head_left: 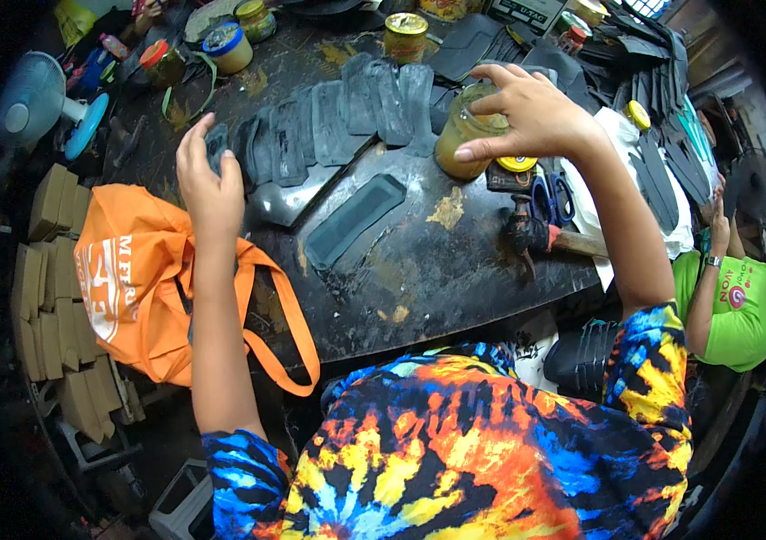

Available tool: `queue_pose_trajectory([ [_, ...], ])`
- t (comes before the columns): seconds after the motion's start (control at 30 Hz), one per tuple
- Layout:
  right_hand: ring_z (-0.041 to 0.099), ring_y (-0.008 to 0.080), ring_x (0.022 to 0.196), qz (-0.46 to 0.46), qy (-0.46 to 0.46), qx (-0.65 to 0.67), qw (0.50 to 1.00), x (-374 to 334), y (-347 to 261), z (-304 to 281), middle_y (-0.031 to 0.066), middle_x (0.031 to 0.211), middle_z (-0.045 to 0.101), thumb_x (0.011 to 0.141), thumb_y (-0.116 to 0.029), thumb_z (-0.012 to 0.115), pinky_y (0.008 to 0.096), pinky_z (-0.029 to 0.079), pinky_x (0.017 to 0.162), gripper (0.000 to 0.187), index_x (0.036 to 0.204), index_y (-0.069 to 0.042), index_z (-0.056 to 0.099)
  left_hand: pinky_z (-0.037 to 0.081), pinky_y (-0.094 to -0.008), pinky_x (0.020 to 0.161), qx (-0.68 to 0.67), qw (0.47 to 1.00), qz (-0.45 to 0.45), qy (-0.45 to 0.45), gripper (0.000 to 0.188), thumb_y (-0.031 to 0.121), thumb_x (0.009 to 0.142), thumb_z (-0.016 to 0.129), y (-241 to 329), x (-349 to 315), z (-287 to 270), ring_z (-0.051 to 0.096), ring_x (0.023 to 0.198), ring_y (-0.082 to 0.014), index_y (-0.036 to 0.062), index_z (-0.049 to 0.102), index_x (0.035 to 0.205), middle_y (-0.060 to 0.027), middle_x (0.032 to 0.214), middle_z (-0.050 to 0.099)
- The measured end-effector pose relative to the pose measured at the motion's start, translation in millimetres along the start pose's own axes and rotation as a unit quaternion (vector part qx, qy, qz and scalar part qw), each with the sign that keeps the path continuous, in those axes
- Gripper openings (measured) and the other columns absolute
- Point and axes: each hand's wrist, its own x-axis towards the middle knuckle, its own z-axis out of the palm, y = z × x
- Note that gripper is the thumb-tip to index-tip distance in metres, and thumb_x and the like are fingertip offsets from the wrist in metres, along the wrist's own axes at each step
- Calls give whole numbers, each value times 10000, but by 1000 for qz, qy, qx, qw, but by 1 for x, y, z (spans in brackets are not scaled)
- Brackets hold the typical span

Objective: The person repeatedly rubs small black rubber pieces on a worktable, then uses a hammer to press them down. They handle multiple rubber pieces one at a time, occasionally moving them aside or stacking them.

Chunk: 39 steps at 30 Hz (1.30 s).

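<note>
My left hand (207, 184) is raised at the left end of a row of dark, flat strips (329, 121), fingers and thumb apart. The end of one dark strip (216, 144) shows between its fingertips and thumb; I cannot tell whether they touch it. My right hand (531, 117) spreads over a glass jar (459, 144) of yellowish paste, its thumb in front of the jar's upper side and its fingers stretched above the mouth. A single dark, rounded strip (356, 220) lies apart on the table, nearer me than the row.
On the dark table (374, 306) lie a hammer (549, 236), blue-handled scissors (554, 198) and stacked black sheets (653, 72). Several lidded jars stand at the back. An orange bag (144, 279) hangs at left, near a fan (32, 103). A person in green (734, 306) sits at right.
</note>
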Motion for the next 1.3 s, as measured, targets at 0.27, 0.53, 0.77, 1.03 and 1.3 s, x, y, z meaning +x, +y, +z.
queue_pose_trajectory([
  [0.27,631,309,1169,40,50,1,998,9,-6,-16,161,1208,677,846,-724,737,470,495,986,700,872,-29,813,524,-397,884,-135,978,-57,-151,266,-111,872,584,88,-105,-29,663,1009,-305,-19,733,1072,-152,1047,692],
  [0.53,519,343,1410,84,216,-96,968,-52,-53,-21,97,1413,649,815,-374,871,576,307,1206,383,1078,-107,791,515,-412,903,-115,986,-62,-99,353,-158,823,575,72,-143,-17,621,1030,-319,19,779,1051,-139,1165,655],
  [0.77,151,482,1605,-150,133,213,956,-36,-134,45,301,1708,210,772,-705,810,674,139,1251,858,1377,-111,675,462,-404,939,-42,991,-53,-117,407,-114,801,606,74,-146,-21,586,1061,-303,112,804,1075,-121,1249,654],
  [1.03,255,373,1596,-5,8,33,999,-39,-139,111,235,1672,342,925,-685,633,601,191,1270,949,1541,20,480,443,-424,957,-25,991,-44,-122,395,-85,797,621,77,-146,-21,575,1046,-302,132,807,1070,-110,1269,652],
  [1.3,283,358,1589,-101,32,36,994,-11,-122,120,220,1679,351,894,-792,561,596,190,1278,1013,1589,-64,441,480,-400,963,-86,988,-99,-84,297,-103,882,560,78,-145,-25,613,1107,-322,46,755,1050,-157,1231,645],
])
